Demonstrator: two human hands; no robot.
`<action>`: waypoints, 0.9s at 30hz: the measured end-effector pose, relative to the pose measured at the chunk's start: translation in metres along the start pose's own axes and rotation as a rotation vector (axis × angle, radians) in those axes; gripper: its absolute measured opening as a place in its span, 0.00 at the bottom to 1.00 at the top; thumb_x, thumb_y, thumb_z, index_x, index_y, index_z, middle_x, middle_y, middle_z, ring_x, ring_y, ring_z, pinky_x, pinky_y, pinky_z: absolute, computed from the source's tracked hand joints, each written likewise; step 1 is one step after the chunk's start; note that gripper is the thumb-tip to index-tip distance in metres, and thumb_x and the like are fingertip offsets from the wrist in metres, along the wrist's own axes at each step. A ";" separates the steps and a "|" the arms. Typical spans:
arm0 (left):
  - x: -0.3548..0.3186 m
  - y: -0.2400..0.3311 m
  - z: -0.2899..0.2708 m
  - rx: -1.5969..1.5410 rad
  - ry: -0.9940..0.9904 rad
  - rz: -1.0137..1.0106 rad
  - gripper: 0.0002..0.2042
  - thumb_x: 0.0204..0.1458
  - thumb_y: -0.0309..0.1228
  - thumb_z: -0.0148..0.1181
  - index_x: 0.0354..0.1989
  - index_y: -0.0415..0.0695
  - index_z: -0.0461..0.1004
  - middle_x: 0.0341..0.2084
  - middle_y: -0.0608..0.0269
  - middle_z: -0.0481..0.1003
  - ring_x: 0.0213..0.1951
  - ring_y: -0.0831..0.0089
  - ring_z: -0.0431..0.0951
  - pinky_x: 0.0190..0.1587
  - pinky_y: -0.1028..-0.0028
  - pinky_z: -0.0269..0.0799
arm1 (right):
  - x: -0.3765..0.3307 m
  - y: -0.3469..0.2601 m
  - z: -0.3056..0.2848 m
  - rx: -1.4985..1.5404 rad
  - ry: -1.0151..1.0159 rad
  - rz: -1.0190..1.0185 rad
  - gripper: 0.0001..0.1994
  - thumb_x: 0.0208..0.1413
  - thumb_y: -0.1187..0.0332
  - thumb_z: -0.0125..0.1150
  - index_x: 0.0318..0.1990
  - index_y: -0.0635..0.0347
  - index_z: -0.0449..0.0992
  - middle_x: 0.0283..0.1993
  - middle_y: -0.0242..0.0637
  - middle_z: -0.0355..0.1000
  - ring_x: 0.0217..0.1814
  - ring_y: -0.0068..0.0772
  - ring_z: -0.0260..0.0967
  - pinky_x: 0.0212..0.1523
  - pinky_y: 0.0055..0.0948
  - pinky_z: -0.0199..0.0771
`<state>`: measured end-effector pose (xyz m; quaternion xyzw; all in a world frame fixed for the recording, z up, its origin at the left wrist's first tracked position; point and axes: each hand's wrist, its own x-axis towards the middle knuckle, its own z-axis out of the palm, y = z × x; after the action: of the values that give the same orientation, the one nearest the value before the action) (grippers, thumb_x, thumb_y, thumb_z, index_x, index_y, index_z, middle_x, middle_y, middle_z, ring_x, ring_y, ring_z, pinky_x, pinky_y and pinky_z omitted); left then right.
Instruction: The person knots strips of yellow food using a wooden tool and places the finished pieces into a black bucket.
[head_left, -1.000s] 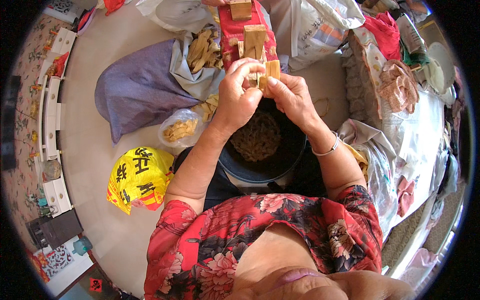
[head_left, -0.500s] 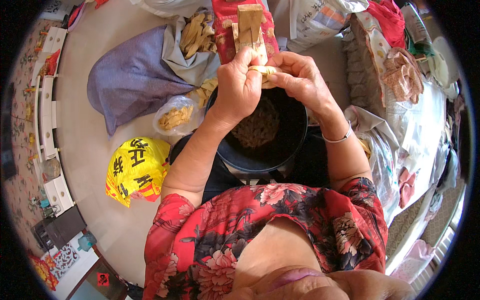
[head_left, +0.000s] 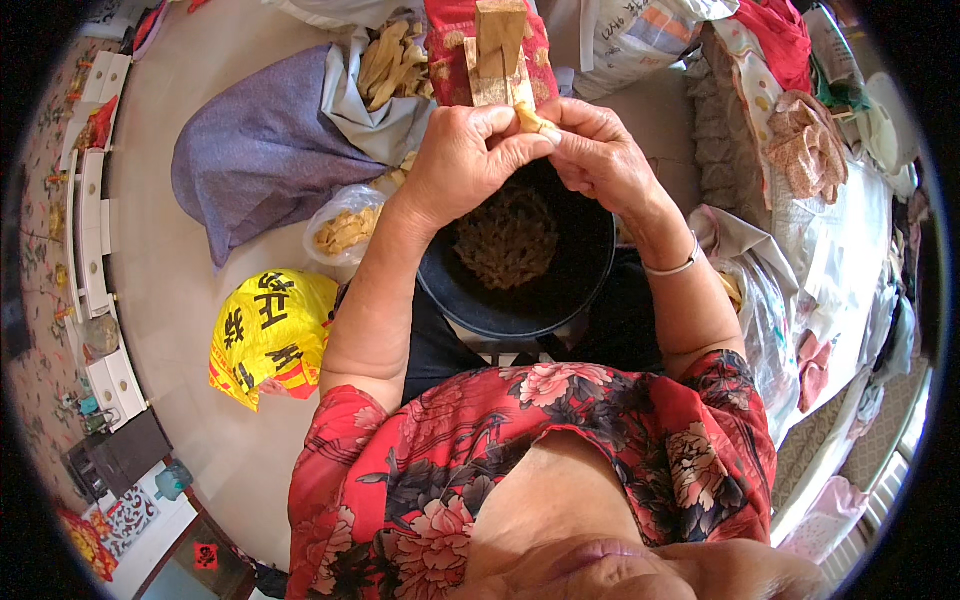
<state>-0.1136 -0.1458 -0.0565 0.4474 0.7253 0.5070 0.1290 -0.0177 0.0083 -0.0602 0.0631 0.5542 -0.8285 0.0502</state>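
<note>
Between both hands, just in front of a wooden block tool (head_left: 500, 45), is a small pale yellow strip (head_left: 534, 121) that looks like a dried, leathery piece. My left hand (head_left: 462, 160) pinches it from the left, with the thumb stretched along its near side. From the right, my right hand (head_left: 602, 150) grips its other end between thumb and fingers. The wooden tool rests on a red patterned cloth (head_left: 449, 50). Below the hands stands a black bucket (head_left: 515, 315), with a heap of brownish shreds (head_left: 507, 240) on its bottom.
On the left a blue-grey cloth sack (head_left: 265, 145) lies with yellowish strips (head_left: 393, 65) at its mouth. Near it are a clear bag of yellow pieces (head_left: 345, 230) and a yellow plastic bag (head_left: 272, 330). A white woven sack (head_left: 640, 45) and draped fabrics (head_left: 805, 150) are on the right.
My left hand has loosened from a fist to a pinch with the thumb extended. The strip, earlier lying more crosswise, now sits tilted between the fingertips. The bucket's contents show more plainly.
</note>
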 end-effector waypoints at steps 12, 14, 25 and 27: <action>-0.012 -0.004 -0.014 -1.165 -0.211 -0.224 0.15 0.48 0.31 0.52 0.10 0.45 0.62 0.06 0.73 0.59 0.07 0.84 0.56 0.10 0.84 0.51 | -0.008 -0.021 -0.026 -0.369 -0.017 -0.202 0.07 0.52 0.69 0.59 0.31 0.65 0.77 0.19 0.21 0.64 0.21 0.12 0.55 0.20 0.16 0.54; -0.008 -0.006 -0.023 -0.810 -0.210 -0.216 0.16 0.49 0.35 0.54 0.12 0.44 0.65 0.06 0.72 0.60 0.08 0.84 0.57 0.11 0.84 0.51 | -0.008 -0.011 -0.030 -0.373 0.019 -0.153 0.07 0.52 0.70 0.59 0.30 0.65 0.77 0.20 0.21 0.64 0.22 0.13 0.56 0.21 0.17 0.56; -0.005 0.006 -0.002 0.356 -0.087 0.173 0.17 0.43 0.35 0.62 0.41 0.40 0.70 0.38 0.50 0.72 0.42 0.53 0.72 0.44 0.65 0.69 | 0.003 0.008 -0.021 -0.620 0.059 -0.210 0.06 0.50 0.71 0.59 0.28 0.66 0.75 0.19 0.22 0.63 0.25 0.12 0.56 0.25 0.18 0.59; -0.006 0.000 0.005 0.356 -0.119 0.133 0.16 0.44 0.34 0.61 0.40 0.41 0.70 0.38 0.50 0.72 0.41 0.53 0.72 0.42 0.65 0.69 | 0.005 0.010 -0.018 -0.583 0.048 -0.228 0.06 0.50 0.71 0.59 0.28 0.66 0.76 0.20 0.23 0.65 0.26 0.12 0.58 0.26 0.18 0.61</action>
<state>-0.1075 -0.1474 -0.0600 0.5395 0.7634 0.3507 0.0567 -0.0198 0.0210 -0.0766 0.0031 0.7729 -0.6332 -0.0401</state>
